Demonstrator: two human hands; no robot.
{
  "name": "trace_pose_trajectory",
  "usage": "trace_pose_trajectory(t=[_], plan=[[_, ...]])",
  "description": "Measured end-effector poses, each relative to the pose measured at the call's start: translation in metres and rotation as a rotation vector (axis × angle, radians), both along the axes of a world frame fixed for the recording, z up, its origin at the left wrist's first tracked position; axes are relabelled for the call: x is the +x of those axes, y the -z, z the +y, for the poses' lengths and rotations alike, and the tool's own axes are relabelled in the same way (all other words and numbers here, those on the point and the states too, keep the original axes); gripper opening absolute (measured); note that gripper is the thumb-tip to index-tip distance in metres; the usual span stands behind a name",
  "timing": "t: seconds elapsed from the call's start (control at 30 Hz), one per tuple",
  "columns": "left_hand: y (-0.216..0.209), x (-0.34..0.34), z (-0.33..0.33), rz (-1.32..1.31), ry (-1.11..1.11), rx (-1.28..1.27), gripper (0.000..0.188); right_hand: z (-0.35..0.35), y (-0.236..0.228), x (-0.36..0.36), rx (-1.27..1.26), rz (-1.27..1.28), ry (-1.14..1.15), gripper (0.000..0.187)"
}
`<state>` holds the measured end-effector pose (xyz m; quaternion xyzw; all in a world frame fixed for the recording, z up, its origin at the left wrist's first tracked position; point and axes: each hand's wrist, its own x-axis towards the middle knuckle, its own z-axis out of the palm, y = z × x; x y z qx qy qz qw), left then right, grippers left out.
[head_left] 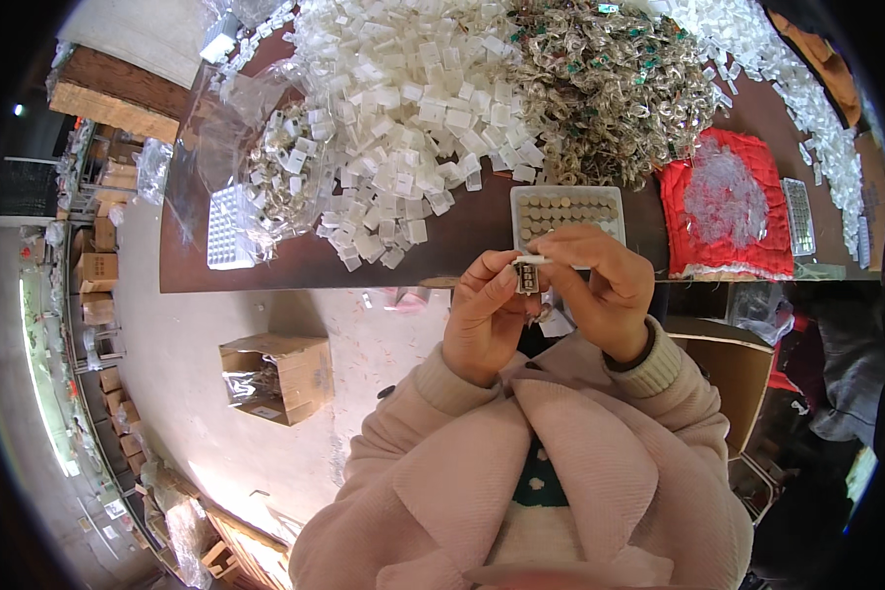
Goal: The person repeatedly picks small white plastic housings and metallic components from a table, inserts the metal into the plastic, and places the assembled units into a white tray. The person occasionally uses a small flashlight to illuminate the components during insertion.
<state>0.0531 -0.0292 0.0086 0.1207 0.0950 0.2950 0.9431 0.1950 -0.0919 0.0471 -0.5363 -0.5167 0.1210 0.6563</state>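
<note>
Just past the table's front edge, both hands are close together in front of my chest. My left hand [484, 317] pinches a small rectangular part [527, 279] with a metallic rim and dark cells inside. Across its top lies a small white plastic piece [532, 260]; the closed fingers of my right hand [605, 295] grip it at its right end. Whether the two pieces are joined, I cannot tell. Right behind the hands stands a clear tray [518, 222] with rows of round, tan-coloured pieces.
Translucent white plastic cases [413, 113] lie heaped on the dark table [295, 270], beside a pile of metallic clip-like parts [615, 93]. A red cloth [678, 211] lies at the right, a white gridded tray [228, 228] at the left. An open carton [305, 379] stands on the floor.
</note>
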Motion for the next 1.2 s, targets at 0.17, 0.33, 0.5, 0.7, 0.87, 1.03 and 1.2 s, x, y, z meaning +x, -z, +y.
trace_pose_trajectory(t=[0.17, 0.33, 0.5, 0.7, 0.87, 1.03, 1.2], plan=[[0.000, 0.000, -0.001, 0.080, -0.018, 0.103, 0.015, -0.006, 0.002, -0.006, -0.177, 0.316, 0.015, 0.016], [-0.002, 0.000, -0.002, 0.064, -0.002, 0.075, 0.018, -0.002, 0.001, 0.003, -0.044, -0.029, -0.045, 0.023], [-0.007, -0.001, -0.003, 0.100, 0.076, 0.064, 0.021, -0.001, -0.004, 0.015, 0.034, -0.093, -0.244, 0.029], [-0.003, 0.001, -0.009, 0.268, 0.071, -0.135, 0.036, 0.001, -0.001, 0.013, 0.090, -0.210, -0.201, 0.031], [-0.013, 0.006, -0.011, 0.383, 0.048, 0.199, 0.027, 0.004, -0.005, 0.010, 0.097, -0.279, -0.134, 0.025], [-0.016, 0.017, -0.017, 0.230, -0.036, 0.244, 0.012, 0.002, -0.008, 0.004, 0.168, -0.157, -0.105, 0.023], [-0.007, 0.010, -0.022, 0.411, -0.131, 0.591, 0.014, -0.015, 0.005, 0.011, 0.121, -0.354, -0.094, 0.031]])
